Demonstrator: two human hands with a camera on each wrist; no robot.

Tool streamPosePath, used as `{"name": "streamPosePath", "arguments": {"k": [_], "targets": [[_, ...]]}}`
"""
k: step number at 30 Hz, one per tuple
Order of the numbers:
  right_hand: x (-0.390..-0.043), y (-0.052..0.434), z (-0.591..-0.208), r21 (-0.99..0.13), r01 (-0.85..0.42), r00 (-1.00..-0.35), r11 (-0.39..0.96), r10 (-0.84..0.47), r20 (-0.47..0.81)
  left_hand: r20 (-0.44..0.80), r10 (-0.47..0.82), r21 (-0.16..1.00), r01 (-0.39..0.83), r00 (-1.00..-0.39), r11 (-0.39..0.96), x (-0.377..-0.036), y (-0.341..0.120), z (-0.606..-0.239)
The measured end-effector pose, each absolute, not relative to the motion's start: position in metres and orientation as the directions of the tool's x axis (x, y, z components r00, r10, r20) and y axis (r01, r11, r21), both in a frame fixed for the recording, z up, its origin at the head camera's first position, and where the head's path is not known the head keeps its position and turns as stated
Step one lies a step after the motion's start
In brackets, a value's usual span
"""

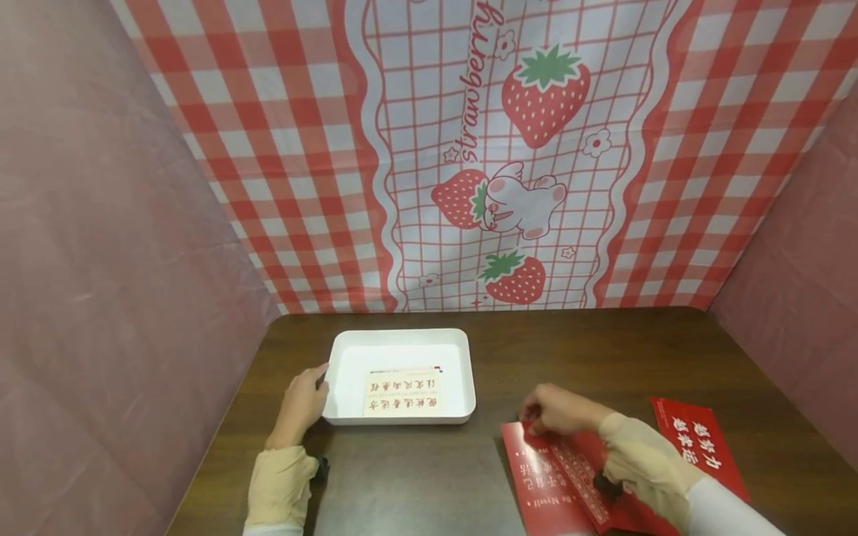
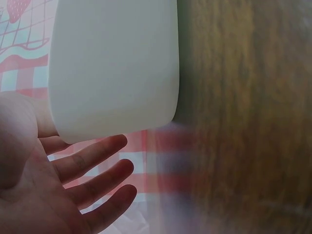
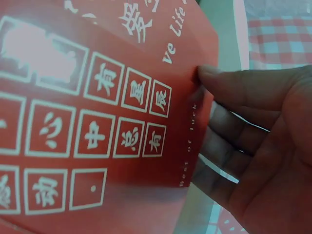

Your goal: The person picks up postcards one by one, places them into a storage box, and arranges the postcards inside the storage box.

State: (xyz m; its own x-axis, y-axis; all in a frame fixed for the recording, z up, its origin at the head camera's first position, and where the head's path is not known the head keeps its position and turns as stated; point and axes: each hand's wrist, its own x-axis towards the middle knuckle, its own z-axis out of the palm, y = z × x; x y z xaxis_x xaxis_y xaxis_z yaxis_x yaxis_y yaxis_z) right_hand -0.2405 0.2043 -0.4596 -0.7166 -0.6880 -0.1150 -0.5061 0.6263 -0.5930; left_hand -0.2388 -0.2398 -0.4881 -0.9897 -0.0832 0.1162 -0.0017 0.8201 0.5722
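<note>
A white tray [image 1: 469, 372] sits on the dark wooden table [image 1: 590, 350] with a cream card [image 1: 402, 392] printed in red lying inside. My left hand [image 1: 304, 396] rests against the tray's left wall; in the left wrist view its fingers [image 2: 92, 170] lie straight under the white tray [image 2: 114, 68], gripping nothing. My right hand [image 1: 555, 411] pinches the top edge of a red printed card [image 1: 546, 484] at the front right. The right wrist view has the thumb [image 3: 229, 83] on top of the red card [image 3: 97, 122] and the fingers beneath it.
A second red card [image 1: 700, 439] lies on the table to the right of my right arm. A red-checked strawberry cloth [image 1: 509, 149] hangs at the back, and pink walls [image 1: 100, 260] close both sides. Bare tabletop lies behind the tray.
</note>
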Motion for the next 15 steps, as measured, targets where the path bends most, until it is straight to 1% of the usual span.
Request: {"name": "streamPosePath", "arguments": {"k": [3, 10, 15], "targets": [[-0.2436, 0.2050, -0.4556, -0.624, -0.479, -0.733, 0.617, -0.672, -0.103, 0.112, -0.083, 0.569, -0.004, -0.990, 0.823, -0.2386, -0.2396, -0.4870], [-0.2488, 0.2095, -0.4495, -0.719, -0.356, -0.794, 0.596, -0.599, -0.103, 0.116, -0.082, 0.566, -0.002, -0.990, 0.824, -0.2377, -0.2391, -0.4856], [-0.2513, 0.2127, -0.4499, -0.746, -0.318, -0.810, 0.585, -0.577, -0.106, 0.103, -0.091, 0.573, -0.016, -0.991, 0.820, -0.2379, -0.2396, -0.4865]]}}
